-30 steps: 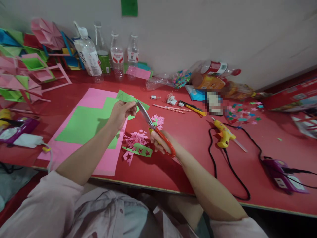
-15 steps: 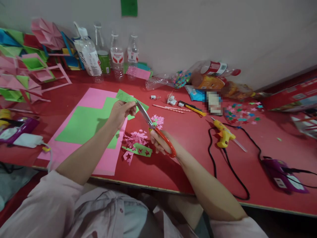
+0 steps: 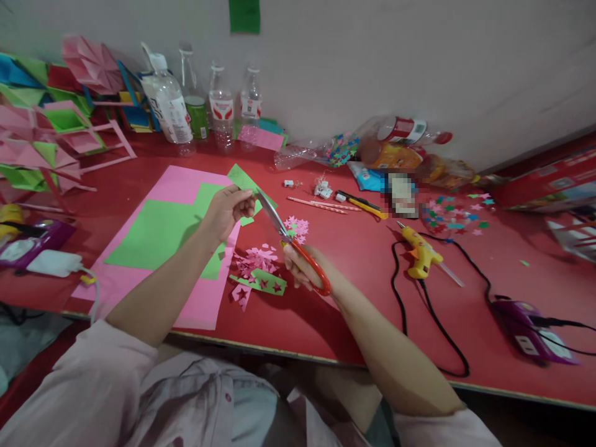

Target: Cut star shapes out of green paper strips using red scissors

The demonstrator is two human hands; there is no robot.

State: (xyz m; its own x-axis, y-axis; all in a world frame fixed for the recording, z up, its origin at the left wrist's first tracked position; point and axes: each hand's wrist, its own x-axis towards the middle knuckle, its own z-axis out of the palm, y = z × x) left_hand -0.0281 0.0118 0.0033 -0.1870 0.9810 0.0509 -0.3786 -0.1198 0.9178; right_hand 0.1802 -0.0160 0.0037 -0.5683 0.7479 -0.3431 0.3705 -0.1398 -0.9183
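My right hand (image 3: 300, 264) is wrapped round the scissors (image 3: 316, 268), which have red-orange handles. Their blades point up and left, and the tips reach the fingers of my left hand (image 3: 230, 211). Those fingers are pinched on a small piece of green paper (image 3: 254, 193), mostly hidden by the fingers. Just behind them is a green paper strip (image 3: 242, 177). Under my left forearm lie a green sheet (image 3: 153, 233) and a larger pink sheet (image 3: 200, 310). Small pink stars (image 3: 298, 226), pink scraps (image 3: 255, 261) and a green strip with star-shaped holes (image 3: 270, 283) lie near the scissors.
Clear plastic bottles (image 3: 221, 112) stand along the wall, with others lying at the back right. A yellow glue gun (image 3: 421, 251) and its black cord lie on the right, near a purple power strip (image 3: 531, 329). Folded paper models (image 3: 56, 124) crowd the left.
The green paper at my left fingertips has turned, and now only a sliver of it shows there. The green strip behind is seen more fully. My right hand and the scissors have hardly moved.
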